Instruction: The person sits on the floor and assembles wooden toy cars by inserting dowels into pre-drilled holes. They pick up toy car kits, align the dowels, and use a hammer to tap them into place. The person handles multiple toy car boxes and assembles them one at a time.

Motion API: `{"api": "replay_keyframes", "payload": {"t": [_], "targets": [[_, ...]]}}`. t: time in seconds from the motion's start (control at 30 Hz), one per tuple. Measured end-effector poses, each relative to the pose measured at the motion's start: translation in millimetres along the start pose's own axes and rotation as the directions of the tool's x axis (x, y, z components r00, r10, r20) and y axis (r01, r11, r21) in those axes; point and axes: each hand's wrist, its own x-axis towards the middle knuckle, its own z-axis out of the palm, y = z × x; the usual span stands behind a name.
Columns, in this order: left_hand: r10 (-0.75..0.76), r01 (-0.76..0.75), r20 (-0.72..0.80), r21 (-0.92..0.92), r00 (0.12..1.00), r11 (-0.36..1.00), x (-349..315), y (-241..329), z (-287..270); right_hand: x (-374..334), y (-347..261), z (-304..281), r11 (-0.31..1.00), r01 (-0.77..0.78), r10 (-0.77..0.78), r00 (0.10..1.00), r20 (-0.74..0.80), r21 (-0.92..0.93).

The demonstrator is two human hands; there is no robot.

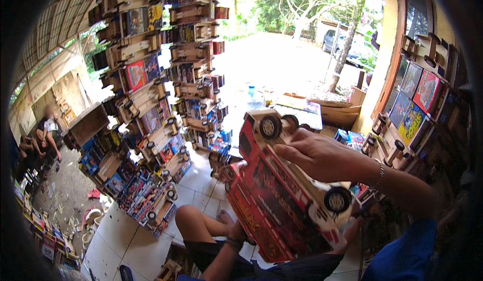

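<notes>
Knuckles bent, the right hand (324, 157) grasps the pale wooden underside of a red toy truck (271, 210), which is held tilted on its side in front of the body, its printed red side panel just below and to the left of the grip. One black-tyred wheel (270, 127) sits just above and left of the grip; another wheel (337, 199) lies below and right of it, near the wrist. The left hand (236, 230) is at the truck's lower left edge, below and left of the grip; most of it is hidden behind the truck, so I cannot tell how its fingers are set. A dark band circles that wrist, and a silver-coloured bracelet (381, 173) rings the right one.

Right and below the grip is a blue sleeve (407, 253); on the lower left, beyond the truck, a bent bare knee (188, 218) and white floor tiles (131, 241). Farther left of the grip, two tall stacks of toy trucks (138, 72) rise; more trucks (417, 95) are stacked to its upper right. Beyond and above the grip are a blue-capped bottle (251, 97), then trees and a parked car (329, 39) in bright light. Far left, well apart, a person (50, 130) sits.
</notes>
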Motion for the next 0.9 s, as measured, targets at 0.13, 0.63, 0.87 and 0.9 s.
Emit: {"api": "replay_keyframes", "payload": {"t": [0.13, 0.63, 0.87, 0.9], "targets": [[-0.146, 0.143, -0.008, -0.14, 0.989, 0.98, -76, -61, -35, -67, -10, 47, 0.985, -0.174, 0.174, 0.982, 0.074, -0.003], [0.177, -0.111, -0.212, 0.29, 0.961, 0.951, -130, 51, -48, -53, 87, 158, 0.741, -0.428, 0.294, 0.9, 0.323, 0.517], [0.64, -0.095, -0.177, 0.925, 0.748, 0.367, -90, 217, -43, 31, 96, 235, 0.941, -0.194, 0.238, 0.961, -0.137, 0.279], [0.721, -0.076, -0.193, 0.943, 0.665, 0.323, -82, 226, -51, 43, 99, 255, 0.951, -0.175, 0.229, 0.952, -0.204, 0.255]]}}
